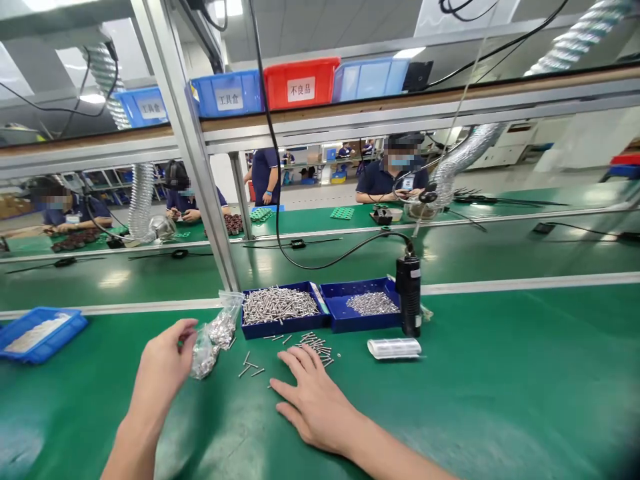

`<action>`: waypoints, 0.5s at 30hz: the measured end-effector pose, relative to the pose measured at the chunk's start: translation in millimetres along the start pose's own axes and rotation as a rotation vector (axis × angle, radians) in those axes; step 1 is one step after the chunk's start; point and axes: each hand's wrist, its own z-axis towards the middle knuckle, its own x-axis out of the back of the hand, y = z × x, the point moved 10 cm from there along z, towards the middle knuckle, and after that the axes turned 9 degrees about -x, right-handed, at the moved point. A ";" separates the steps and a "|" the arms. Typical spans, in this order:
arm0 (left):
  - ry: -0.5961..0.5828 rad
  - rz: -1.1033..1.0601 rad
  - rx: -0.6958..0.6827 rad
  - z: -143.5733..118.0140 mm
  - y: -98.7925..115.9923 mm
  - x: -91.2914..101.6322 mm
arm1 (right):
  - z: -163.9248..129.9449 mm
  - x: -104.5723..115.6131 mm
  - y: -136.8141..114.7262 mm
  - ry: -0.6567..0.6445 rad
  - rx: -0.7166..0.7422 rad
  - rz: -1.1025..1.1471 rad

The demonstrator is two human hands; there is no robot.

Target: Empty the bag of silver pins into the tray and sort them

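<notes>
My left hand [167,363] is closed, fingertips curled together at the left edge of a clear plastic bag [204,357] of small metal parts; whether they grip the bag is hidden. Another clear bag [225,320] of metal parts lies against it. My right hand [317,403] is open, its fingers spread over the green table beside a pile of loose screws [316,345]. A few more screws [247,365] lie between my hands. Behind them stand a blue tray heaped with screws [280,305] and a blue tray [345,325] with small metal pieces.
A black electric screwdriver [410,297] hangs on a cable at the right tray. A rolled white sheet [395,349] lies before it. At far left is a blue bin [75,327] with white contents. A metal post [193,140] rises behind. Several co-workers sit across the bench.
</notes>
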 end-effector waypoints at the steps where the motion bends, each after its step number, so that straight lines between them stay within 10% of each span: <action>1: -0.070 0.003 0.040 0.1 -8.6 1.4 | 0.3 1.3 -0.7 0.022 0.003 0.012; 5: -0.383 -0.032 0.066 -5.0 -22.6 -23.9 | 4.7 2.7 7.7 0.051 -0.032 0.078; 15: -0.309 0.206 0.049 -8.7 -27.6 -57.7 | -21.5 -27.9 -19.5 -0.089 0.121 -0.148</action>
